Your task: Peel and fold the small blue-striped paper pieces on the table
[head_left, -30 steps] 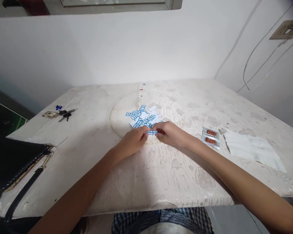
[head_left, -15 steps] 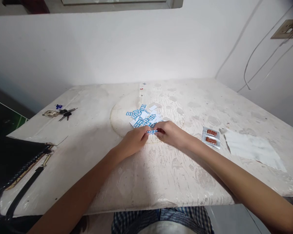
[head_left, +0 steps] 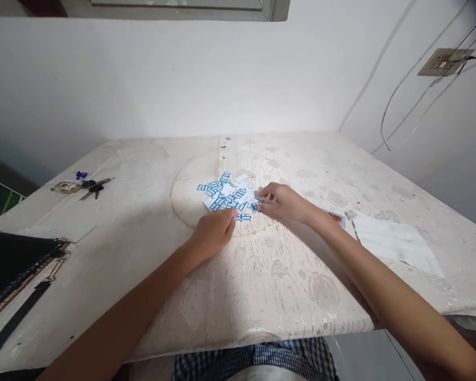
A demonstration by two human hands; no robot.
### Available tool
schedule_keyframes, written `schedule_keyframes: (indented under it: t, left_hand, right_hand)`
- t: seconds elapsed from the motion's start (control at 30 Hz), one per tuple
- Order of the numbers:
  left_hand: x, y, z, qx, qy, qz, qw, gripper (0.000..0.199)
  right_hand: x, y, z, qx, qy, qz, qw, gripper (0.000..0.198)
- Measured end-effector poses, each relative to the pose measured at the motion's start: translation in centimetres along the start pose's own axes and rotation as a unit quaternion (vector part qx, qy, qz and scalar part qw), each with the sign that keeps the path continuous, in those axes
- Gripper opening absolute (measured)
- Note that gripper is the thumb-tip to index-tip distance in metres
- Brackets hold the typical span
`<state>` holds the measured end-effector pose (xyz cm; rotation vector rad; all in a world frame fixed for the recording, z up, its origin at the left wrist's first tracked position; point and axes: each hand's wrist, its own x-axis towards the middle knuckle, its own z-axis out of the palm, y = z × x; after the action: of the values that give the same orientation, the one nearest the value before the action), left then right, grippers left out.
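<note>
A heap of small white paper pieces (head_left: 227,190), many printed with blue outlined rectangles, lies in the middle of the table. At the heap's near edge my left hand (head_left: 216,227) is closed, pinching a small blue-and-white paper strip (head_left: 244,217) between thumb and fingers. My right hand (head_left: 282,203) reaches to the heap's right side with thumb and fingers apart. Its fingertips are at a few blue-printed pieces there; whether they touch them is hard to see.
Keys (head_left: 92,186) with a tag lie at the left, behind a black bag (head_left: 19,264) with a strap. At the right are a silver blister pack (head_left: 335,218), partly hidden by my right forearm, and a white cloth-like sheet (head_left: 396,243). A wall closes off the table's back.
My right hand has let go of the strip both hands held, moved to the heap's right side and spread its fingers. My left hand keeps the strip. The view has shifted slightly right.
</note>
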<state>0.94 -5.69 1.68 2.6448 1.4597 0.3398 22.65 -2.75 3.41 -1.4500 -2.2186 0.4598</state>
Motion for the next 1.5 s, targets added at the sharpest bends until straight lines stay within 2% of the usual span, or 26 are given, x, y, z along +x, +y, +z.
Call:
schedule_keyframes:
  t: [0.13, 0.3, 0.57, 0.83, 1.0, 1.13, 1.37, 1.5]
  left_hand:
    - [-0.1, 0.1, 0.0, 0.005, 0.002, 0.007, 1.000, 0.022]
    - [-0.1, 0.1, 0.0, 0.012, 0.003, 0.008, 1.000, 0.022]
    - [-0.1, 0.2, -0.1, 0.015, -0.008, -0.006, 1.000, 0.021]
    - [0.0, 0.4, -0.2, 0.014, -0.016, -0.014, 1.000, 0.021]
    - [-0.1, 0.3, -0.2, 0.014, -0.009, -0.003, 1.000, 0.021]
    - [-0.2, 0.1, 0.0, 0.002, -0.001, 0.001, 1.000, 0.021]
    - [-0.2, 0.1, -0.2, -0.016, -0.011, -0.024, 1.000, 0.021]
    - [-0.3, 0.2, -0.5, -0.031, -0.017, -0.032, 0.999, 0.020]
  right_hand:
    - [0.0, 0.0, 1.6, -0.060, -0.029, -0.040, 0.997, 0.026]
    - [0.0, -0.1, 2.1, -0.044, -0.023, 0.000, 0.999, 0.027]
    - [-0.2, -0.8, 2.1, -0.004, -0.013, 0.041, 0.999, 0.011]
    - [-0.2, -0.7, 2.0, 0.025, -0.013, 0.059, 0.998, 0.034]
    - [0.0, -0.5, 2.1, 0.018, 0.016, 0.044, 0.999, 0.038]
    - [-0.1, -0.6, 1.7, 0.065, -0.003, 0.033, 0.997, 0.031]
    - [-0.1, -0.5, 0.4, 0.179, -0.037, 0.062, 0.981, 0.027]
    - [-0.3, -1.3, -0.2, 0.247, -0.060, 0.025, 0.967, 0.028]
